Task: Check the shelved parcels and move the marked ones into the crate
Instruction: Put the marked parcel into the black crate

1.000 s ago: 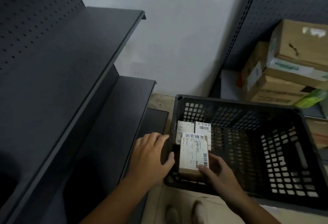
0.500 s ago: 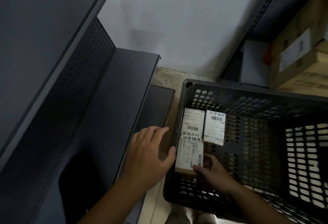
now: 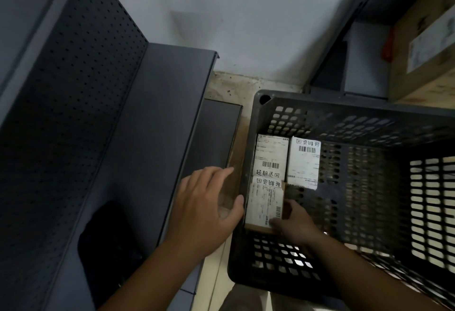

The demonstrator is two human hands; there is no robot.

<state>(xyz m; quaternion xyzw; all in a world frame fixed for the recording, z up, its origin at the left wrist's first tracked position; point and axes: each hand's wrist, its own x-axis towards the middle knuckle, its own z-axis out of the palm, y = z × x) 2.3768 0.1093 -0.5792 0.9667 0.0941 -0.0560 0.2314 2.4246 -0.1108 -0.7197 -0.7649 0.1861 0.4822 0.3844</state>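
A black slotted crate (image 3: 283,103) stands on the floor at the right. Inside it, against its left wall, lie two parcels with white labels and handwritten marks: one (image 3: 270,156) at the far left and one (image 3: 303,162) beside it. A third marked parcel (image 3: 264,202) sits nearest me in the crate. My right hand (image 3: 294,223) grips its near right corner, thumb on the label. My left hand (image 3: 204,208) hovers with fingers spread just outside the crate's left wall, thumb at the rim.
Dark grey metal shelves (image 3: 157,123) with a perforated back panel fill the left side. Cardboard boxes (image 3: 426,47) sit on another shelf unit at the upper right. A strip of pale floor (image 3: 231,86) runs between shelf and crate, below a white wall.
The view has tilted down and closer to the crate. My right hand has lowered the third parcel further into the crate next to the other two; my left hand stays by the rim.
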